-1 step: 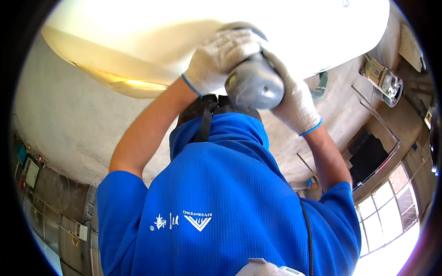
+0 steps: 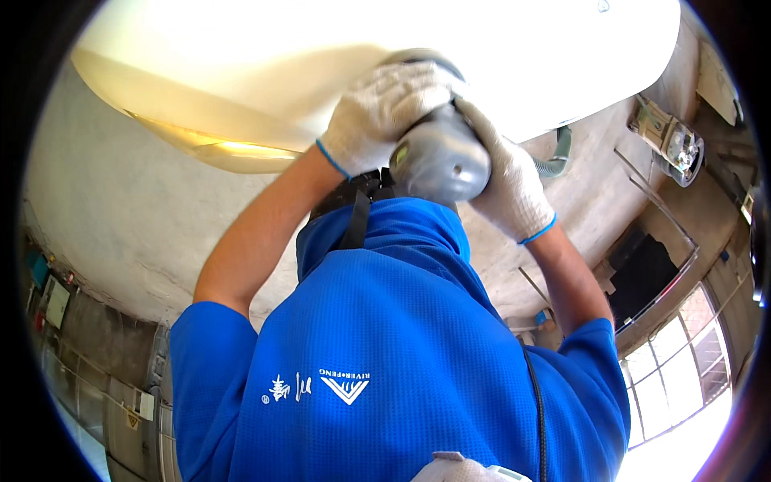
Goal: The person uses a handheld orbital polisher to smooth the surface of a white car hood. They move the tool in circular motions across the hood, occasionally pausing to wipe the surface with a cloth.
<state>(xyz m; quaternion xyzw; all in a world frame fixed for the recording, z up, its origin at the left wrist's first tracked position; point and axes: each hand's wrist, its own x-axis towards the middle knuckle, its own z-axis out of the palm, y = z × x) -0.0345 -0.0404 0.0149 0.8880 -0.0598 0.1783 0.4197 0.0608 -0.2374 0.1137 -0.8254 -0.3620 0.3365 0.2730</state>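
Both my hands wear white knit gloves with blue cuffs and are wrapped round a grey power sander (image 2: 442, 165). My left hand (image 2: 381, 116) is closed over the front of its body, near the round dark head. Along the other side, my right hand (image 2: 510, 181) grips the rear body. The sander's head is at the surface of a large, smooth, cream-white curved panel (image 2: 241, 72); its underside is hidden, so I cannot see the contact itself.
A grey-green ribbed hose (image 2: 556, 163) curves out beyond my right hand, under the panel's edge. Right of it, a wheeled stand or machine (image 2: 668, 136) stands on the concrete floor (image 2: 152, 217), with metal bars nearby. Cabinets line the far left; a bright window is at lower right.
The sander and both gloved hands have shifted slightly toward me, and a touch to the left. The hose has swung out a little. My grip looks the same.
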